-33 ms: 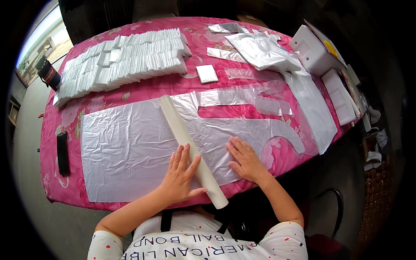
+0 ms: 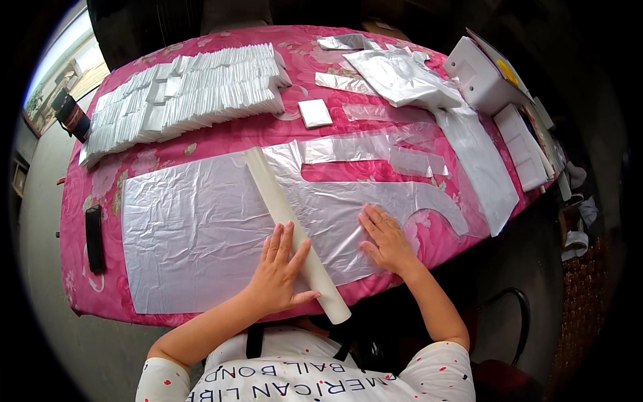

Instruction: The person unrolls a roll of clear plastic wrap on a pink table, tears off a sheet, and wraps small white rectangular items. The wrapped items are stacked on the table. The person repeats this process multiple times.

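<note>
A thin, translucent white plastic apron (image 2: pixel 187 234) with long straps lies spread and wrinkled over the table. Across it, slanting from upper left to lower right, rests a cream-coloured tube (image 2: pixel 271 191); its near end reaches past the table edge. My left hand (image 2: pixel 278 268) is open, fingers spread, its fingertips and thumb against the tube. To the right of the tube, my right hand (image 2: pixel 388 241) lies open and flat on the plastic, holding nothing.
A pink flowered cloth (image 2: pixel 201 147) covers the table. Rows of folded white packets (image 2: pixel 187 90) stand at the far left, with one single packet (image 2: pixel 315 113) nearby. Piled plastic aprons (image 2: pixel 402 77) and a white foam box (image 2: pixel 472 74) sit at right. A black stapler-like object (image 2: pixel 95 238) lies left.
My right hand has slid a little to the right over the plastic, away from the tube. My left hand and the tube stay in place.
</note>
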The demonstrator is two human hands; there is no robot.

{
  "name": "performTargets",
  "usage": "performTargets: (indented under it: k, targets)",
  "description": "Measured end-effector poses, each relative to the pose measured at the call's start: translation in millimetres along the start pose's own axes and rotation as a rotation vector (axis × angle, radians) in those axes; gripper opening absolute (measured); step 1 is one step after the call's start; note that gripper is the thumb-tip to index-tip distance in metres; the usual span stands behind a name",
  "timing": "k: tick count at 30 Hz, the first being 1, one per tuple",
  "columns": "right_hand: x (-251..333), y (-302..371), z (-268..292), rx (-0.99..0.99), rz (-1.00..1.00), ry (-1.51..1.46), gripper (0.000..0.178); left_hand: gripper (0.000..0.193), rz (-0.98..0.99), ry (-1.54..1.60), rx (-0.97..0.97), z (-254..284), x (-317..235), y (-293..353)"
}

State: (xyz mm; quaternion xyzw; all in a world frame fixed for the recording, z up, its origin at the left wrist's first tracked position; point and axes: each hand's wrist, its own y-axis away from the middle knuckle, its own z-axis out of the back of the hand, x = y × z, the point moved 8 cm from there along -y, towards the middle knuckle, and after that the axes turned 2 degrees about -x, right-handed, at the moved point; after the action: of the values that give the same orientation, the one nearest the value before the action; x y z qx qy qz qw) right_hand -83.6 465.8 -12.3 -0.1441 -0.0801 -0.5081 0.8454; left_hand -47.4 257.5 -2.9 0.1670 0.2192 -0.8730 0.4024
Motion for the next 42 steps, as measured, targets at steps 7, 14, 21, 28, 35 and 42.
performTargets:
  k: [7, 14, 21, 28, 35, 42]
  targets:
    - [-176.0, 71.0, 54.1, -0.363, -0.436, 0.13, 0.04, 0.078, -0.106, 0.003, 0.064, -11.7, -37.8, -15.9]
    - [-160.1, 72.8, 73.9, -0.566, -0.545, 0.16, 0.011, 0.074, -0.107, -0.01, 0.046, -14.2, -40.5, -16.4]
    - [42.0, 13.7, 82.5, -0.531, -0.119, -0.218, 0.016, 0.064, -0.018, 0.332, -0.14, 7.1, -36.1, -16.7]
    - [165.9, 6.8, 35.3, -0.115, 0.214, -0.624, 0.021, 0.022, 0.713, 1.469, 0.172, -6.1, 10.3, 20.6]
    - [141.1, 38.4, 39.9, -0.178, -0.096, -0.198, 0.028, 0.02, 0.939, 1.185, 0.013, 72.1, 148.2, 113.4]
    - [119.1, 65.3, -23.5, 0.382, -0.531, -0.408, 0.049, 0.024, 0.937, 0.801, 0.053, 119.1, 200.1, 142.4]
